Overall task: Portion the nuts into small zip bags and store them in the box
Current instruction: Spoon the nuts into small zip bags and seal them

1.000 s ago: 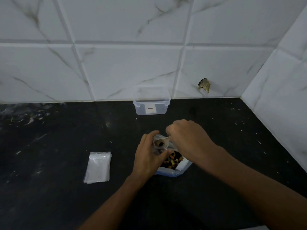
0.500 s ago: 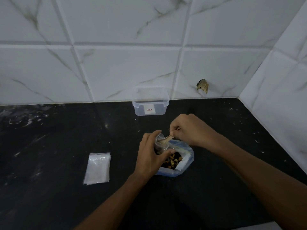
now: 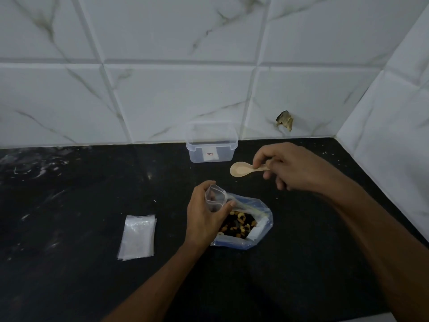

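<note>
1. Left hand [image 3: 204,219] grips a small zip bag [image 3: 214,198], mouth held open, above the big bag of nuts [image 3: 241,225].
2. Right hand [image 3: 291,167] pinches a wooden spoon [image 3: 242,169], bowl empty, near the clear box [image 3: 211,145].
3. A stack of spare zip bags [image 3: 137,237] lies to the left on the black worktop [image 3: 69,205].

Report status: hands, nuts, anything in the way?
Left hand holds small zip bag; right hand holds empty spoon. Nuts bagged. Box unobstructed.

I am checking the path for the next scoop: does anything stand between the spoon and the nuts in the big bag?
Nothing visible does. The right hand holds the spoon above bare countertop, beyond the open nut bag. The small zip bag in the left hand is at the bag's left edge.
</note>
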`<state>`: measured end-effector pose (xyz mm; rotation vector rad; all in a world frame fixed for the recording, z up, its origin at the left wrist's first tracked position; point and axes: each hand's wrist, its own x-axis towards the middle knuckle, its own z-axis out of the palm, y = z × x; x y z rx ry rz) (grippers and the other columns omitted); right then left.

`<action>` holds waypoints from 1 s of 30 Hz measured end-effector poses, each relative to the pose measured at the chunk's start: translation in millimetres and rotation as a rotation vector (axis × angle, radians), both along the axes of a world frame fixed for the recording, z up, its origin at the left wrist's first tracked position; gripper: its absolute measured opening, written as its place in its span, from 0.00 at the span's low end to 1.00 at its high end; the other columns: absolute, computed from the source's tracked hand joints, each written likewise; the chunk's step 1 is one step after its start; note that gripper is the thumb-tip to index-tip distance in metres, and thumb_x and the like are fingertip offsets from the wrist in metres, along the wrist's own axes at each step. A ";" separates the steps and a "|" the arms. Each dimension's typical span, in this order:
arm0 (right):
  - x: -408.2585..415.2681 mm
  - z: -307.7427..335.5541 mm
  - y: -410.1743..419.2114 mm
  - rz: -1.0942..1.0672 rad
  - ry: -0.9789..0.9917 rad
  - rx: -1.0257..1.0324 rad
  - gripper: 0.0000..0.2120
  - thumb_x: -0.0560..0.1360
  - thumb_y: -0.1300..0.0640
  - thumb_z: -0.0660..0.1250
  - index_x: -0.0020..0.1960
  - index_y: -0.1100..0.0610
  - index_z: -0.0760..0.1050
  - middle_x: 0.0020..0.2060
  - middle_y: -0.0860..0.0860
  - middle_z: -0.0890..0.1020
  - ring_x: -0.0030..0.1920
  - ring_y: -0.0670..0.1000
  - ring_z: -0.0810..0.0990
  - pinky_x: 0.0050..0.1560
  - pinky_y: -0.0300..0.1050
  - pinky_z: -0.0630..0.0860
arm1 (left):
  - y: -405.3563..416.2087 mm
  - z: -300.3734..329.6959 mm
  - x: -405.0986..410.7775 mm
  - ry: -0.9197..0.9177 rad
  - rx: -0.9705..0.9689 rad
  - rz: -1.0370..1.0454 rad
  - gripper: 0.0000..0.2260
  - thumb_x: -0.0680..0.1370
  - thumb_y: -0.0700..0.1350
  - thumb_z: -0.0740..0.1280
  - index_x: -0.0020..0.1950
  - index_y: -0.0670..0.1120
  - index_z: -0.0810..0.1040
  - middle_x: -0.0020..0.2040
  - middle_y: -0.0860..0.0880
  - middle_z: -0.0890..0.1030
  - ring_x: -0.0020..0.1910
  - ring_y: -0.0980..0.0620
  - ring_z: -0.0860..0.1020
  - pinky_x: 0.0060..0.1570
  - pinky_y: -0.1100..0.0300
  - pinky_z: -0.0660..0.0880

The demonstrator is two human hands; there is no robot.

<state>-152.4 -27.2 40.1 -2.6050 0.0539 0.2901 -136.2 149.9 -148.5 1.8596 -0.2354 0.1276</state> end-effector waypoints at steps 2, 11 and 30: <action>-0.4 -9.5 4.5 -0.055 -0.016 0.021 0.15 0.81 0.62 0.55 0.47 0.47 0.76 0.43 0.49 0.79 0.32 0.44 0.77 0.31 0.35 0.70 | -1.0 1.1 -0.1 -0.007 -0.009 0.003 0.26 0.70 0.51 0.77 0.64 0.57 0.68 0.60 0.54 0.75 0.56 0.61 0.76 0.51 0.62 0.79; 8.3 -83.6 37.4 -0.089 -0.017 -0.008 0.12 0.80 0.58 0.59 0.52 0.59 0.81 0.49 0.53 0.82 0.46 0.48 0.81 0.44 0.37 0.74 | -9.4 1.4 -3.0 -0.079 0.088 -0.022 0.27 0.67 0.63 0.71 0.63 0.64 0.66 0.59 0.57 0.75 0.58 0.54 0.75 0.56 0.53 0.77; 20.0 -88.7 31.1 -0.047 -0.102 0.049 0.12 0.79 0.53 0.62 0.43 0.56 0.80 0.34 0.50 0.80 0.32 0.45 0.76 0.34 0.37 0.71 | 3.0 -3.8 0.1 0.026 -0.045 -0.095 0.21 0.72 0.48 0.76 0.62 0.53 0.73 0.56 0.55 0.80 0.57 0.56 0.79 0.56 0.52 0.79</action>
